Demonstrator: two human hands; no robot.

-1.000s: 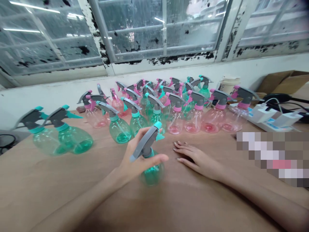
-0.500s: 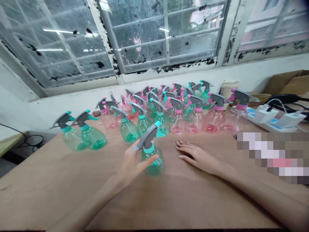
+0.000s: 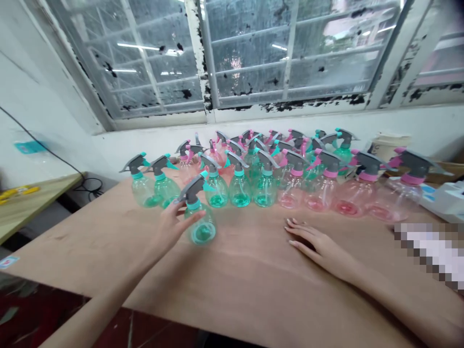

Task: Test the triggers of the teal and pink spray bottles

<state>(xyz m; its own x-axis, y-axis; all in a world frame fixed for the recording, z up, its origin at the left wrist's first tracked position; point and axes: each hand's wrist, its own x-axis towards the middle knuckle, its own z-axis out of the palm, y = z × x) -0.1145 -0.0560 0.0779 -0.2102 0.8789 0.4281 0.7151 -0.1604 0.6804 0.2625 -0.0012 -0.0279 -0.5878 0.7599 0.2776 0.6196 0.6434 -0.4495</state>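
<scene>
My left hand point(image 3: 176, 222) is closed round a green spray bottle point(image 3: 201, 224) with a grey and teal trigger head; the bottle leans a little. To its left stand two more green spray bottles point(image 3: 143, 191). Just behind it, a front row has green bottles point(image 3: 239, 191) in the middle and pink bottles point(image 3: 292, 193) to the right. On the bare wooden table point(image 3: 232, 280), my right hand point(image 3: 311, 244) lies palm down with its fingers stretched out, holding nothing.
More pink and green spray bottles crowd behind the front row, against the wall below the window point(image 3: 290, 53). A paper cup point(image 3: 389, 145) and a white power strip point(image 3: 442, 198) are at the right. A side table point(image 3: 39, 203) with a black cable stands at the left.
My left hand has carried the green spray bottle leftward, nearer the two green bottles at the left. The view has turned to the left. My right hand stays flat on the table.
</scene>
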